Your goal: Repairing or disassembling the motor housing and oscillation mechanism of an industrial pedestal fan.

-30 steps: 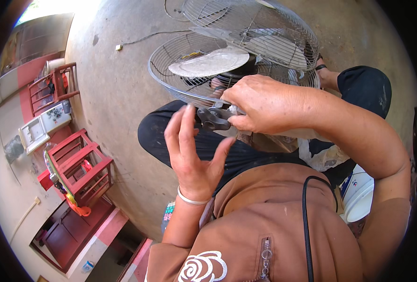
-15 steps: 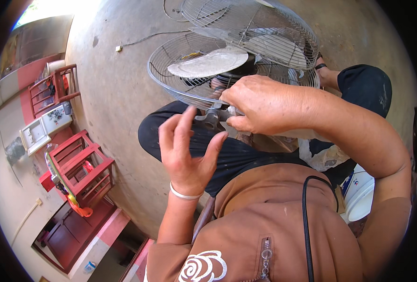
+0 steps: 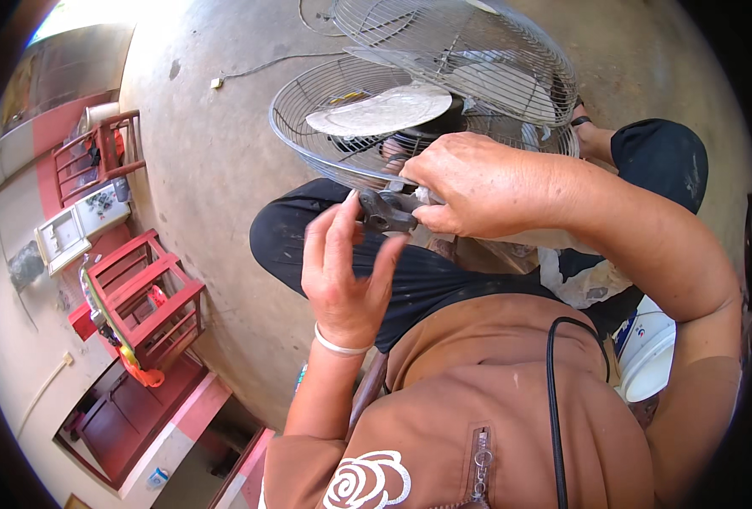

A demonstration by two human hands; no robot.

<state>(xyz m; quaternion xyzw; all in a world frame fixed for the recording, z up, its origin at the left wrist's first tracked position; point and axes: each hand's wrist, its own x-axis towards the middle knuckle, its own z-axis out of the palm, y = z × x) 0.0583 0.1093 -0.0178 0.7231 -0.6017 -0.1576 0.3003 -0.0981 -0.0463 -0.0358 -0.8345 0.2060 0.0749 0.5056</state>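
A fan with a round wire guard and pale flat blades stands before my knees. At its near rim is a dark grey knob-like fitting with lobes. My right hand is closed round the fitting's shaft end, with a bit of whitish material showing by the fingers. Most of its grip is hidden under the hand. My left hand is open, thumb apart from the fingers, and its fingertips are at the fitting's left side; whether they touch it I cannot tell.
A second wire guard tilts up behind the blades. A cord with a plug lies on the concrete floor. Red wooden chairs stand along the left. A white bucket sits by my right side. Another person's sandalled foot shows beyond.
The grey fitting has turned, now showing its lobed face. My left hand has moved slightly right, its fingertips coming to the fitting's side. My right hand has stayed nearly in place.
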